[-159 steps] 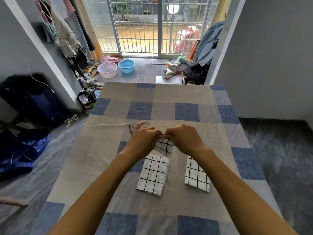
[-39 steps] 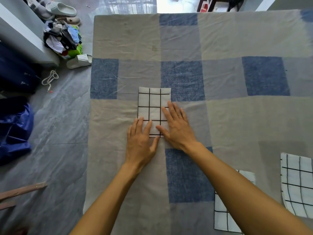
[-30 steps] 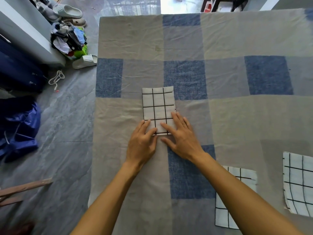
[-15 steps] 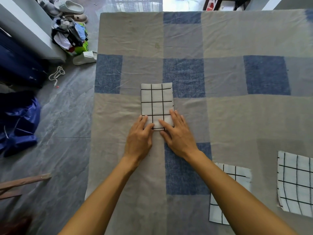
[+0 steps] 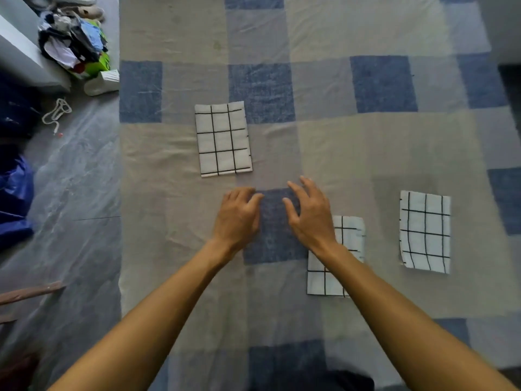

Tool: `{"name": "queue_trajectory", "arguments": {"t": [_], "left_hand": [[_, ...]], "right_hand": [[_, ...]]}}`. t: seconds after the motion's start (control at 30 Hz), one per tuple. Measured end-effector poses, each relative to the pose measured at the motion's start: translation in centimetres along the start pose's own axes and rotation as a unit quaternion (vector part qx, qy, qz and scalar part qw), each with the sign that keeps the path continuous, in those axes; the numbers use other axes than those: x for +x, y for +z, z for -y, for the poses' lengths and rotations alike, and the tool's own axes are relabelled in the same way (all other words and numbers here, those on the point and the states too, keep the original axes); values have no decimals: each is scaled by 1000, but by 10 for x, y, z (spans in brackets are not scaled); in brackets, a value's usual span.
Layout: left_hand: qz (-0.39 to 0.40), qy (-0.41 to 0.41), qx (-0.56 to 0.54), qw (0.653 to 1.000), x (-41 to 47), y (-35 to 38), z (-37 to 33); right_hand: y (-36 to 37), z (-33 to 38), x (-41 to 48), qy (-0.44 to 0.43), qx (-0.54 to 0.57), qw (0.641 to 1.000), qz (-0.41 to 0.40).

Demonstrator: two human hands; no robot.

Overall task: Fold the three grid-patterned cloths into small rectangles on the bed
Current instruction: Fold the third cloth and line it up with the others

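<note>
Three white cloths with black grid lines lie folded into small rectangles on the bed (image 5: 324, 142). One folded cloth (image 5: 223, 139) lies flat at the upper left of centre. A second folded cloth (image 5: 346, 244) sits lower right, partly hidden under my right forearm. The third folded cloth (image 5: 425, 232) lies further right. My left hand (image 5: 238, 217) and my right hand (image 5: 308, 214) hover side by side below the first cloth, fingers loosely spread, holding nothing and touching no cloth.
The bed wears a beige, grey and blue checked sheet, its left edge near x 425. On the grey floor to the left lie a heap of clothes (image 5: 72, 43), a white cord (image 5: 57, 112) and a blue bag (image 5: 14, 198).
Both hands have lifted off the near edge of the upper-left cloth and drawn back toward me. That cloth now lies alone, folded flat.
</note>
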State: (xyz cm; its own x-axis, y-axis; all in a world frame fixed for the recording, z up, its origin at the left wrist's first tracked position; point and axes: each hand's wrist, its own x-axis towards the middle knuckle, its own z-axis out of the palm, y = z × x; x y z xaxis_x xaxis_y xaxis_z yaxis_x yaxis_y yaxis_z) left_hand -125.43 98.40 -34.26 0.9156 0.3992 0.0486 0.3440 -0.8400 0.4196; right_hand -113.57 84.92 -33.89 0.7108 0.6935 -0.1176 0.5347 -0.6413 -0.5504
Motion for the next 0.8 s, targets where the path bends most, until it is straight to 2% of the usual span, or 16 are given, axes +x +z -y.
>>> {"name": "queue_trajectory", "arguments": {"t": [0.13, 0.3, 0.5, 0.67, 0.8], "left_hand": [[64, 91, -15, 994, -47, 40, -60], [139, 147, -8, 979, -88, 62, -107], [112, 173, 37, 978, -101, 66, -117], [118, 269, 69, 953, -97, 66, -117], [111, 272, 77, 953, -94, 68, -116]], "right_hand": [[-19, -40, -65, 21, -30, 999, -13], [-21, -65, -126, 59, -60, 996, -7], [-16, -79, -166, 61, -70, 996, -7], [-15, -92, -182, 49, -69, 996, 5], [-14, -97, -186, 24, -82, 996, 20]]}}
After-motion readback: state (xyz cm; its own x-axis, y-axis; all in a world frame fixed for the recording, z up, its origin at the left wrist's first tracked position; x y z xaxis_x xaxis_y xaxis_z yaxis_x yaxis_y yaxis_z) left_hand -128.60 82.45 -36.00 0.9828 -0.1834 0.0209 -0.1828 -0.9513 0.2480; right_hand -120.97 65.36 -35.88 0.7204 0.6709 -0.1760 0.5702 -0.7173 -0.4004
